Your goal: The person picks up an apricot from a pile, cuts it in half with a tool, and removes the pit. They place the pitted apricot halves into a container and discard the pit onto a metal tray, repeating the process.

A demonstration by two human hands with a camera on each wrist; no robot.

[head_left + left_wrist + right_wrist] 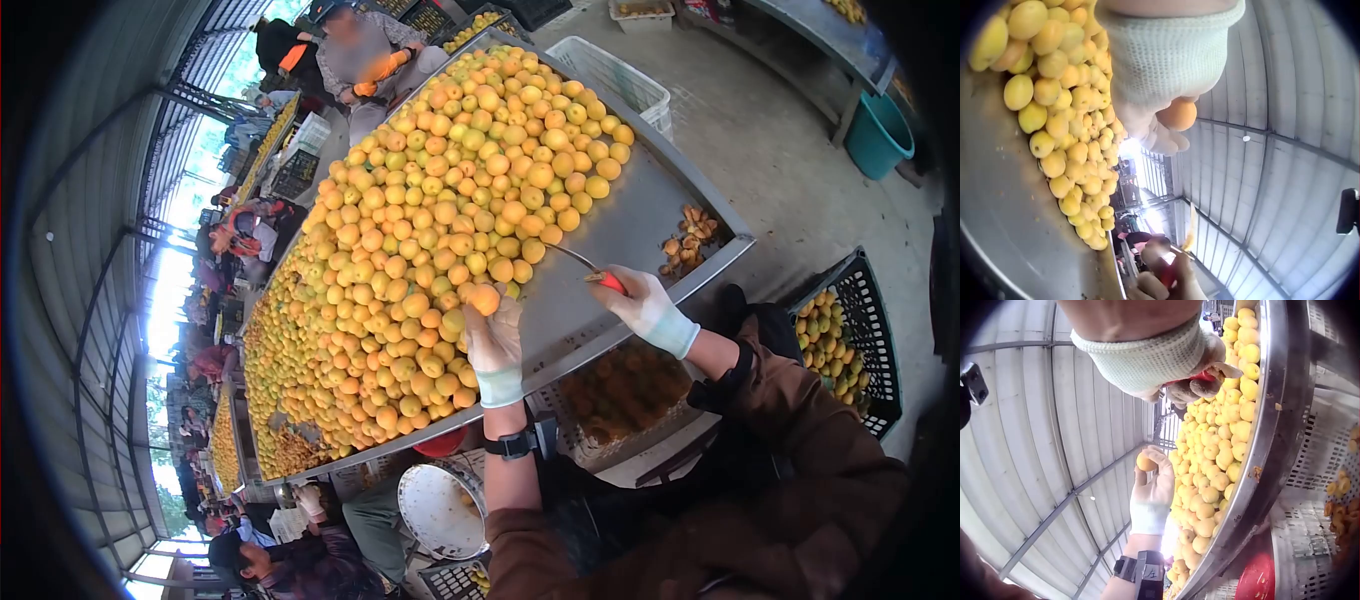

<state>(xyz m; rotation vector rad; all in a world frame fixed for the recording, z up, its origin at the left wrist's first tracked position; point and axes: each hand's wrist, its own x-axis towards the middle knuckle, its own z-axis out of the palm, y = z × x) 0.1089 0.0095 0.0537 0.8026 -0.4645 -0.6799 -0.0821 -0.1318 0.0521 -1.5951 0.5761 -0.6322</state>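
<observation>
My gloved left hand (499, 345) pinches an orange apricot (485, 299) between thumb and fingers, above the near edge of a big heap of apricots (430, 200). The same apricot (1145, 461) shows in the right wrist view, raised in the fingers. To the right, my gloved right hand (648, 308) grips the red handle (613, 282) of a tool with a thin, curved metal blade (574, 256). The blade points toward the heap, apart from the held apricot. In the left wrist view a pale yellowish scrap (1190, 240) shows by the tool.
The heap lies on a metal table with a raised rim (715, 270). Opened apricot pieces (690, 240) sit in its right corner. A black crate of fruit (850, 345) stands at right, a white bucket (440, 510) below the table. Other people (365, 60) sit around tables beyond.
</observation>
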